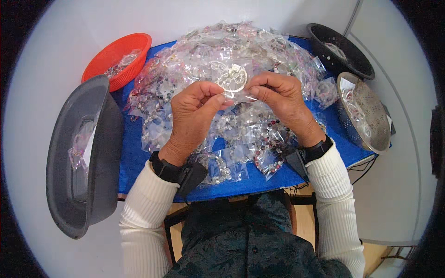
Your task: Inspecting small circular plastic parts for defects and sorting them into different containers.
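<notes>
Both hands hold up a small clear plastic bag [233, 78] with a pale, ring-shaped piece of jewellery in it, probably a bracelet. My left hand [194, 113] pinches its lower left side between thumb and fingers. On the opposite side, my right hand [283, 99] grips the bag the same way. Below and behind them spreads a big heap of bagged jewellery [185, 53], with beads in red, black, pink and silver showing through the plastic. Several bags at the near edge of the heap lie just beyond my wrists.
A blue cloth [134, 157] covers the table. On the left stand a red basket [143, 51] and a deep grey tub [104, 185], each with some bags inside. On the right are a black basket [359, 60] and a metal colander [347, 113], also holding bags. Cables [366, 167] hang at the right edge.
</notes>
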A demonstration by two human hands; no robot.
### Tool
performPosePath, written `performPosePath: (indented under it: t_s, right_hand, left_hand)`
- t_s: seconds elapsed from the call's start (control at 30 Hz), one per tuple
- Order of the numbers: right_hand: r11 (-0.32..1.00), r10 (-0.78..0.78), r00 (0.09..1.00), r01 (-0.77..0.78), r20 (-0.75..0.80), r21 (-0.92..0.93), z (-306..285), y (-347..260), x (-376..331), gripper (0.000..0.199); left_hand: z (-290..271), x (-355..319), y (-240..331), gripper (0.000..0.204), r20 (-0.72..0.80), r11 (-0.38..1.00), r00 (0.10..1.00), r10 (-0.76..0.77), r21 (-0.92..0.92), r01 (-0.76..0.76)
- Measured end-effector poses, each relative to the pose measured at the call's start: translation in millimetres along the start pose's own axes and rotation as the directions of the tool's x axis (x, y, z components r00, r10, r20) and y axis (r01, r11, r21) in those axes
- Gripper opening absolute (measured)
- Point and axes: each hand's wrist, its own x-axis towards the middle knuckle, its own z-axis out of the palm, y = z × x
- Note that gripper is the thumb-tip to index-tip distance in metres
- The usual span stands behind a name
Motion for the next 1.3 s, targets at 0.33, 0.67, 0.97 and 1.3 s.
performPosePath:
  t_s: [0.33,0.67,0.97,1.3]
  right_hand:
    - [1.000,-0.028,1.000,0.028,-0.013,-0.007,-2.3,-0.7,-1.3,0.006]
    - [0.997,0.004,1.000,-0.003,-0.012,0.074,0.9,-1.3,-2.8,0.009]
    - [0.963,0.157,0.982,-0.175,0.104,0.207,0.6,-1.7,-1.6,0.016]
    - [0.955,0.148,0.983,-0.170,0.105,0.242,-4.5,0.0,-1.6,0.017]
  left_hand:
    - [-2.8,1.8,0.2,0.017,-0.007,0.982,0.992,-0.124,-0.145,0.121]
    - [-10.1,2.6,0.1,0.022,0.157,0.884,0.933,-0.324,-0.301,0.358]
    - [-6.1,1.7,1.7,0.019,0.141,0.909,0.948,-0.284,-0.275,0.314]
    - [-12.3,4.3,-1.7,0.016,0.138,0.873,0.968,-0.207,-0.420,0.247]
